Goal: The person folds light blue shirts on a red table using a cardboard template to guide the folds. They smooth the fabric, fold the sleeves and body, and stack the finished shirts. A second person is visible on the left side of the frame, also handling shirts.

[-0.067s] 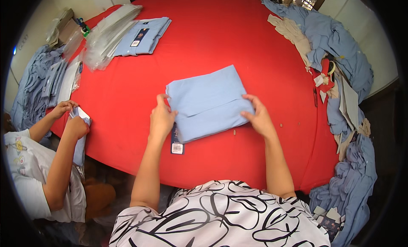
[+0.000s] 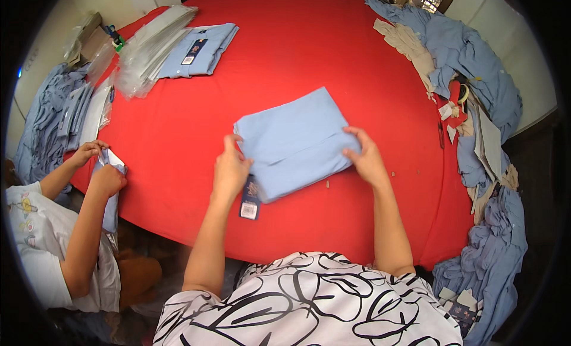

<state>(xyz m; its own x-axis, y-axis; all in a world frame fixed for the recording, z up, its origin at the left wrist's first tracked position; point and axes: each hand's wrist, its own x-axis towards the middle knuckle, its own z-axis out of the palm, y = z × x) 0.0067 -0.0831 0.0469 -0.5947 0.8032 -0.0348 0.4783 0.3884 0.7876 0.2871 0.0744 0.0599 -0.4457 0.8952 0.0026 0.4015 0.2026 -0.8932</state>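
A folded light-blue shirt (image 2: 297, 135) is held by its two sides, slightly tilted, over the red-covered table. My left hand (image 2: 231, 170) grips its left edge, thumb on top and the fingers at the rim. At the opposite edge, my right hand (image 2: 365, 157) pinches the cloth between thumb and fingers. A dark-blue hang tag (image 2: 250, 197) with a white label dangles from the shirt's lower left corner, beside my left hand. The upper face shows a fold line running across it; the underside is hidden.
Another folded shirt (image 2: 199, 50) lies at the back left beside clear plastic bags (image 2: 148, 51). A co-worker's hands (image 2: 106, 170) hold a bagged shirt at the left edge. Heaped blue garments (image 2: 470, 66), a tape roll (image 2: 464, 94) and card pieces line the right side.
Both my hands and the folded shirt have shifted slightly to the right. The hang tag has swung a little with it.
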